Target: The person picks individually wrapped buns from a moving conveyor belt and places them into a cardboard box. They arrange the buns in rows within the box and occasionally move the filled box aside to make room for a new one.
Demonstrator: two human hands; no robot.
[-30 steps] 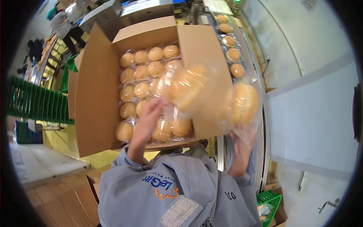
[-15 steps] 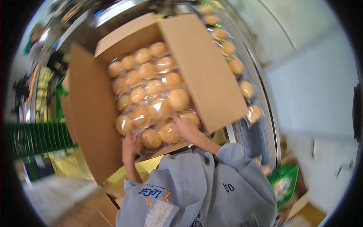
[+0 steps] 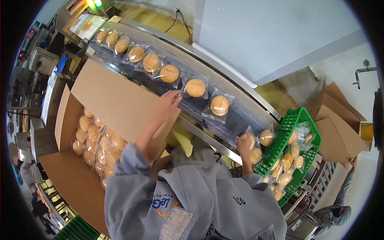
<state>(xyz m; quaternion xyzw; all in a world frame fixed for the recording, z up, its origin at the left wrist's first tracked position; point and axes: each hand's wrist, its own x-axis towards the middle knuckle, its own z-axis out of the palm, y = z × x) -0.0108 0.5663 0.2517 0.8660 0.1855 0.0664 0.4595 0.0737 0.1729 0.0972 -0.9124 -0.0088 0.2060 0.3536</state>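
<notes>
Eight bagged buns [image 3: 169, 73] lay in a single row along the belt [image 3: 244, 118]; three more bagged buns [image 3: 255, 155] sat bunched at its near end, beside the green basket [image 3: 280, 142]. Each bun appeared to be light, soft and easily dented; the clear film was likely slippery. The suitable hold was judged to be a light grip around the sides of the bun, or a pinch on the loose edge of its bag, without pressing on the crown.

The two hands were apart. The left hand [image 3: 167, 105] held nothing; its fingers reached over the belt's edge, just beside a bag. The right hand [image 3: 243, 146] was at one bun of the bunched three; whether it had closed on it could not be told.

One open box [image 3: 116, 92] held many bagged buns, partly hidden by a flap. One basket held overlapping bagged buns; neither load could be counted exactly.
</notes>
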